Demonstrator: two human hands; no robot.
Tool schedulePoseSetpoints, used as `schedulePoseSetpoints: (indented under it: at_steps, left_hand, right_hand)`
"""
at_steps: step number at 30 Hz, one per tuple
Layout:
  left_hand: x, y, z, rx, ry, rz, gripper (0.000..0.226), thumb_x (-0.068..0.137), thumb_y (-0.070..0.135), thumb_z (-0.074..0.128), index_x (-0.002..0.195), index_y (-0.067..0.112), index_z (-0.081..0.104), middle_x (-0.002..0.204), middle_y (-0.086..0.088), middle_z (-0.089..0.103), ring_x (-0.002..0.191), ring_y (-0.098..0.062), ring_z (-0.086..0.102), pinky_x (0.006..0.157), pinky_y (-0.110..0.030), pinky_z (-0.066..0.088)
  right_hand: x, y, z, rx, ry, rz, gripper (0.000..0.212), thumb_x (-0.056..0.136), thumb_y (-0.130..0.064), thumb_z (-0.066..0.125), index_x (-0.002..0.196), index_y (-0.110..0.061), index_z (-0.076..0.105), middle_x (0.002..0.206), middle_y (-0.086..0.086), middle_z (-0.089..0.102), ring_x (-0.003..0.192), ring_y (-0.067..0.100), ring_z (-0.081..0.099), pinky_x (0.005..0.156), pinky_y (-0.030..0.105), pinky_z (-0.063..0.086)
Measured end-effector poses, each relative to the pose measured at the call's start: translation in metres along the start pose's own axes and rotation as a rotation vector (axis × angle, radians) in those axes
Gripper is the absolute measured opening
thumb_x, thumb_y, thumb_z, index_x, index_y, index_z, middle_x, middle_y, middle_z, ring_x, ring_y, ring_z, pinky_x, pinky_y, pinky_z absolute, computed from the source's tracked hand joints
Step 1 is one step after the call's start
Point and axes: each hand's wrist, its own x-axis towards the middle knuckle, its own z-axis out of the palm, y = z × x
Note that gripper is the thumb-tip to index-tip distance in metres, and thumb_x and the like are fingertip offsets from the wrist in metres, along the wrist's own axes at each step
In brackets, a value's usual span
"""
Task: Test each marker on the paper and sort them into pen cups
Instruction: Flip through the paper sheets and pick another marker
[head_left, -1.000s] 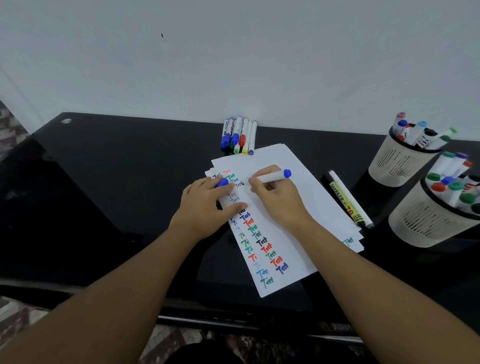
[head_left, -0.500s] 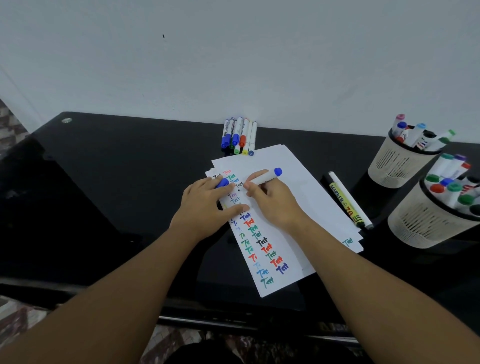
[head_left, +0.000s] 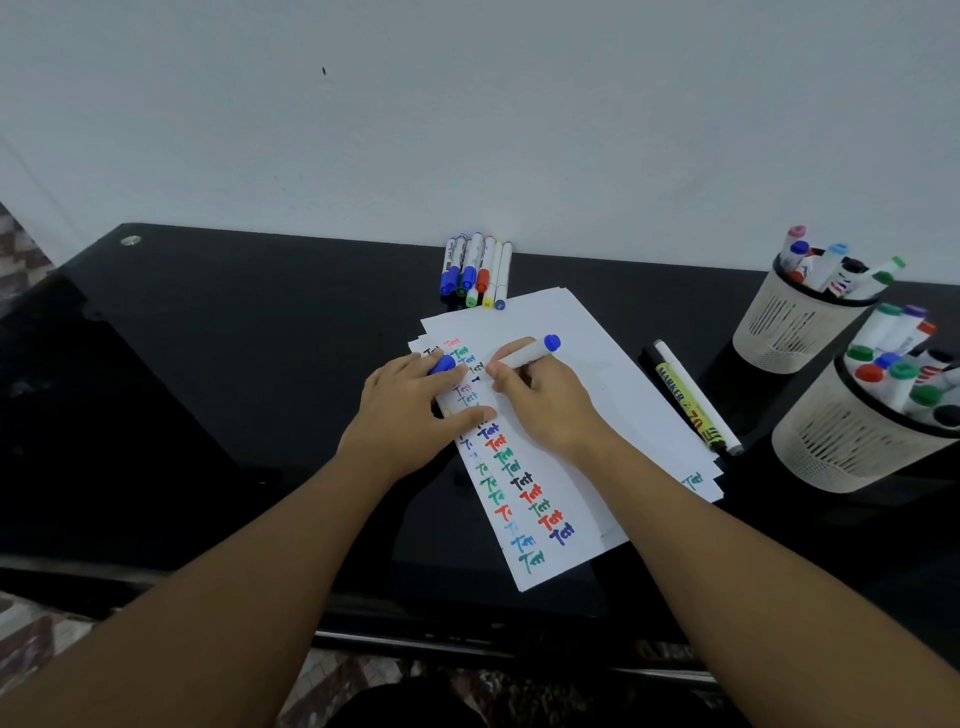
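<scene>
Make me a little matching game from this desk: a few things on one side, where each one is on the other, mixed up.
Things:
1. blue cap
2. white marker with the blue end
3. yellow-labelled marker
4. row of markers

Places:
A. lying on the black desk between the paper and the cups
B. held in the right hand, tip down on the paper
C. lying by the wall, beyond the paper
D. between the fingers of the left hand, which rests on the paper

Pairs: 1-D, 2-B, 3-A, 4-C
</scene>
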Motion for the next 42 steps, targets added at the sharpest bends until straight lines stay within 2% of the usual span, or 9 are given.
schedulePoseSetpoints:
  at_steps: [5,8,14,23,29,33,39,42]
  left_hand:
    - [-0.0005,0.0002,0.0013,-0.005,-0.003,-0.004,0.081,0.084,0.083,0.044,0.151,0.039,0.043,0.163,0.008,0.031,0.151,-0.015,0.022,0.125,-0.045,0.015]
    - [-0.0003,0.0006,0.0007,-0.006,-0.006,-0.007,0.080,0.084,0.083,0.044,0.151,0.039,0.043,0.164,0.008,0.031,0.152,-0.015,0.021,0.125,-0.044,0.014]
    - [-0.0013,0.0024,-0.0009,-0.008,-0.011,-0.009,0.080,0.085,0.082,0.045,0.152,0.039,0.042,0.164,0.009,0.030,0.152,-0.015,0.020,0.125,-0.044,0.013]
    - [-0.0007,0.0022,-0.0002,-0.008,-0.010,-0.007,0.081,0.084,0.082,0.045,0.152,0.038,0.043,0.164,0.008,0.031,0.151,-0.016,0.022,0.125,-0.046,0.015]
    - [-0.0003,0.0009,-0.0003,-0.009,0.004,-0.002,0.079,0.085,0.081,0.046,0.151,0.038,0.044,0.163,0.008,0.032,0.151,-0.015,0.022,0.124,-0.045,0.015]
    - [-0.0008,0.0016,-0.0004,-0.011,-0.003,-0.011,0.078,0.085,0.081,0.046,0.151,0.039,0.043,0.163,0.009,0.031,0.151,-0.015,0.021,0.125,-0.044,0.014]
    - [-0.0007,0.0023,-0.0016,-0.015,0.007,-0.005,0.077,0.086,0.080,0.047,0.151,0.039,0.044,0.163,0.008,0.032,0.151,-0.016,0.022,0.124,-0.044,0.015]
    - [-0.0004,0.0021,-0.0013,-0.020,0.011,-0.001,0.075,0.085,0.080,0.048,0.149,0.041,0.046,0.163,0.008,0.032,0.151,-0.016,0.023,0.124,-0.046,0.017]
  right_hand:
    - [-0.0030,0.0015,-0.0009,0.041,0.029,0.039,0.033,0.105,-0.046,0.050,0.110,-0.017,0.064,0.094,0.002,0.072,0.085,0.017,0.071,0.085,0.044,0.061]
    - [-0.0037,0.0011,-0.0019,0.093,0.047,0.048,0.031,0.106,-0.046,0.050,0.113,-0.018,0.064,0.096,0.001,0.073,0.088,0.015,0.071,0.088,0.041,0.060]
    - [-0.0034,0.0002,-0.0021,0.023,0.036,0.019,0.024,0.107,-0.043,0.048,0.117,-0.025,0.060,0.103,0.000,0.071,0.092,0.013,0.069,0.087,0.035,0.059]
    - [-0.0032,0.0016,-0.0018,0.041,0.049,0.021,0.028,0.107,-0.044,0.048,0.117,-0.021,0.060,0.101,0.000,0.070,0.089,0.015,0.070,0.087,0.039,0.061]
    - [-0.0020,-0.0001,-0.0016,0.003,0.037,0.010,0.032,0.108,-0.041,0.046,0.126,-0.019,0.061,0.108,0.001,0.070,0.096,0.015,0.067,0.088,0.032,0.056]
    - [-0.0033,0.0005,-0.0018,-0.014,0.035,0.019,0.030,0.107,-0.044,0.047,0.116,-0.018,0.059,0.099,0.002,0.070,0.086,0.016,0.069,0.081,0.036,0.060]
    - [-0.0032,-0.0016,-0.0022,0.012,0.056,0.021,0.028,0.108,-0.042,0.046,0.120,-0.021,0.060,0.105,-0.001,0.069,0.093,0.015,0.068,0.084,0.030,0.056]
    - [-0.0045,-0.0027,-0.0023,-0.026,0.043,0.030,0.026,0.108,-0.043,0.046,0.114,-0.021,0.058,0.099,0.000,0.069,0.087,0.016,0.069,0.081,0.031,0.057]
